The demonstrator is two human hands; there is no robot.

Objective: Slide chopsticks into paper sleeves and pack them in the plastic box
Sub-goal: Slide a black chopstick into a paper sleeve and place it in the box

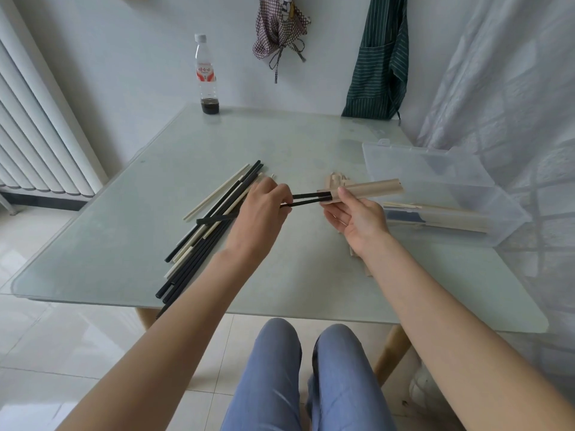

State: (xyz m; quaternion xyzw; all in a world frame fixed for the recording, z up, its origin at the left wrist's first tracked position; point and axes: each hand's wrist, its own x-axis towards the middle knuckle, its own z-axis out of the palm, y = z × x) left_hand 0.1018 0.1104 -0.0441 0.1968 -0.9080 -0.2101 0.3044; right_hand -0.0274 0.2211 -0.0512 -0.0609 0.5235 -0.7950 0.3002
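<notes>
**A:** so where's the pair right now?

**B:** the two thin black chopsticks are up in the air over the frosted glass tabletop, lying about level, long axis running left-right, tips already inside the mouth of a tan paper sleeve. left hand pinches their butt ends, fingers curled on them. right hand has its thumb pressed on top of the sleeve and fingers underneath, so it's clamped on the paper

**A:** and around that?

**B:** loose pile of black and cream chopsticks on the left, pointing diagonally away. more tan sleeves behind the hands. clear plastic box on the right, lid up, some sleeved pairs inside. far edge has a clear plastic bottle with dark liquid at the bottom. white ribbed radiator on the left wall, green striped apron and checked cloth hanging at the back, pale tiled floor
</notes>
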